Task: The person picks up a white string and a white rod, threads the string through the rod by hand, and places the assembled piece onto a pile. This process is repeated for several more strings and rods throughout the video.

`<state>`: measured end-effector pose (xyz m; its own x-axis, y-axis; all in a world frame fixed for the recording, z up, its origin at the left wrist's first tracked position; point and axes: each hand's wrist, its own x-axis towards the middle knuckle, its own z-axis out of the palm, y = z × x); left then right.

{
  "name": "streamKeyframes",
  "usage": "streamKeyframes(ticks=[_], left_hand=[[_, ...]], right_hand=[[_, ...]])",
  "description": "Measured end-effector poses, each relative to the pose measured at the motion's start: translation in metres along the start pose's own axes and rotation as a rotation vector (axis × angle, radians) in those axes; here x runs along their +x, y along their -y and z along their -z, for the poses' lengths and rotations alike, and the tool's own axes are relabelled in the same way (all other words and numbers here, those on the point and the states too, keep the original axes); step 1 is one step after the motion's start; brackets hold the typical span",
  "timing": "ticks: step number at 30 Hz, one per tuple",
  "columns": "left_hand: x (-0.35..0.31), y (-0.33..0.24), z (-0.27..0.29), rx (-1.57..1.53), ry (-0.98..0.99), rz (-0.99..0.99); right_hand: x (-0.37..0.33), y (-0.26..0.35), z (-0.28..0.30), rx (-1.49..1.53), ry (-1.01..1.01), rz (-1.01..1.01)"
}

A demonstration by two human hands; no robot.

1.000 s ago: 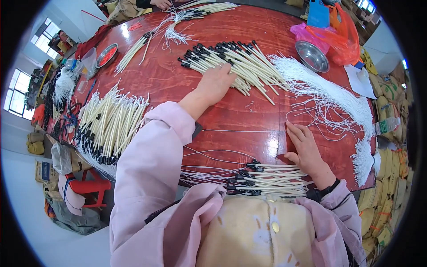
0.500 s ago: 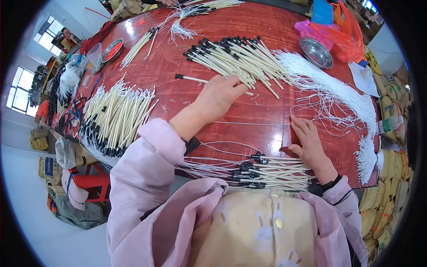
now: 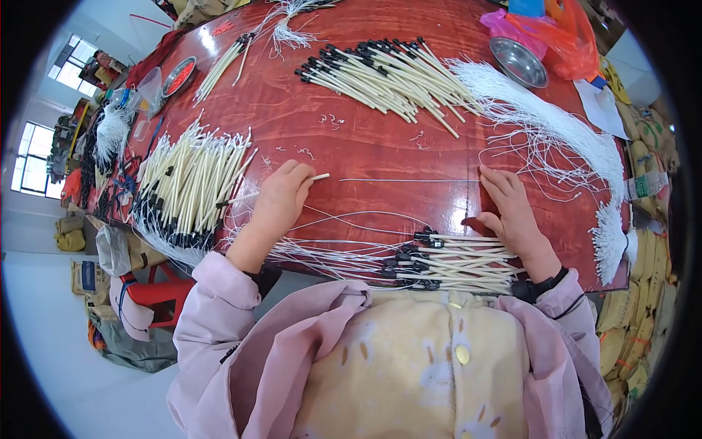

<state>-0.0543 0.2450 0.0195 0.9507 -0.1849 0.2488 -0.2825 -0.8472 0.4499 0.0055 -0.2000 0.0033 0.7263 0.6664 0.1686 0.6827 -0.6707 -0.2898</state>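
Observation:
My left hand (image 3: 281, 194) is closed round a cream stick (image 3: 320, 176) with a black end, like those in the piles; its plain tip points right out of my fingers. To the right, my right hand (image 3: 510, 208) rests on the red table with fingers stretched out. Its fingertips touch or nearly touch the end of a thin straight wire (image 3: 409, 180) lying across the table. By that thumb is a small dark piece (image 3: 472, 221) that I cannot make out. Close to my body lies a bundle of finished-looking sticks (image 3: 468, 263) with black ends and white cords (image 3: 329, 256) trailing left.
A pile of black-ended sticks (image 3: 387, 80) lies at the far middle, another bundle (image 3: 194, 183) at the left. White cords (image 3: 541, 124) spread along the right of the red table (image 3: 365, 150). Metal bowls (image 3: 518, 62), plastic bags (image 3: 567, 44) and a red stool (image 3: 164, 296) are around.
My left hand has moved left and nearer from the far pile, carrying a stick with it. My right hand has hardly shifted beside the wire.

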Motion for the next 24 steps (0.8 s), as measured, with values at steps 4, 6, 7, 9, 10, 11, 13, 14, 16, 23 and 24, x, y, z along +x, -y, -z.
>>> streamKeyframes(ticks=[4, 6, 7, 9, 10, 11, 13, 14, 16, 23, 24], left_hand=[[-0.004, -0.003, -0.001, -0.014, 0.011, 0.018], [-0.002, -0.009, -0.003, -0.042, 0.001, 0.001], [-0.003, -0.009, -0.003, -0.044, 0.002, 0.000], [-0.004, -0.009, -0.004, -0.053, 0.008, 0.005], [-0.004, -0.009, -0.004, -0.056, 0.011, 0.009], [-0.004, -0.009, -0.004, -0.056, 0.012, 0.009], [-0.004, -0.007, -0.007, -0.051, 0.020, 0.017], [-0.004, -0.006, -0.007, -0.050, 0.023, 0.021], [-0.003, -0.007, -0.008, -0.052, 0.020, 0.017], [0.003, -0.010, -0.014, -0.057, 0.006, 0.001], [0.004, -0.010, -0.016, -0.053, 0.010, 0.001]], right_hand=[[-0.003, 0.000, -0.001, -0.006, 0.002, -0.015], [-0.003, 0.001, -0.001, -0.008, 0.004, -0.023], [-0.002, 0.002, -0.001, -0.002, 0.002, -0.023], [0.000, 0.004, 0.000, 0.012, -0.004, -0.024], [0.000, 0.005, 0.000, 0.013, -0.003, -0.024], [0.000, 0.005, -0.001, 0.009, -0.005, -0.027], [0.000, 0.005, -0.001, 0.000, -0.010, -0.032], [0.000, 0.005, -0.001, 0.001, -0.009, -0.032], [0.002, 0.007, 0.000, 0.007, 0.002, -0.047], [0.001, 0.005, 0.001, -0.007, 0.010, -0.057], [0.001, 0.005, 0.002, -0.002, 0.016, -0.059]])
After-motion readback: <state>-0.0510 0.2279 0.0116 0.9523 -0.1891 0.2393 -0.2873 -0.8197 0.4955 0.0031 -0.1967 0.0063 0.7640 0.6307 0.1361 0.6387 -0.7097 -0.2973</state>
